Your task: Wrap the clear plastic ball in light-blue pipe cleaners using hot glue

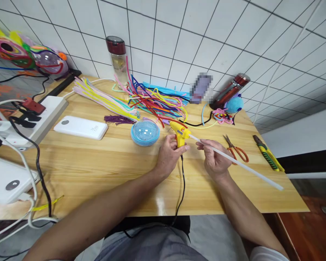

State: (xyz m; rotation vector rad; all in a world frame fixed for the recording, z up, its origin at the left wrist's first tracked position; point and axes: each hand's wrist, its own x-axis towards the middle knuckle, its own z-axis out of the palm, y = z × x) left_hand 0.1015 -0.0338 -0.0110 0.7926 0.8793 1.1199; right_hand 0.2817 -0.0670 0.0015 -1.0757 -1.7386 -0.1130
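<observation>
My left hand (168,156) is closed round the handle of a yellow hot glue gun (180,133), whose black cord hangs down over the table's front edge. A long translucent glue stick (244,166) is pinched in my right hand (216,159). The stick's inner end meets the back of the gun; its far end points down to the right. Just left of the gun sit clear plastic bowls (145,134) with blue rims, apparently stacked. Beyond my right hand lie scissors (237,150) with orange handles.
Bundles of coloured pipe cleaners (154,98) spread along the back, beside a glass bottle (118,61) and a dark red flask (231,90). Pliers (268,153) lie at the right edge. At left are a white power bank (80,127), a power strip (47,116) and tangled cables.
</observation>
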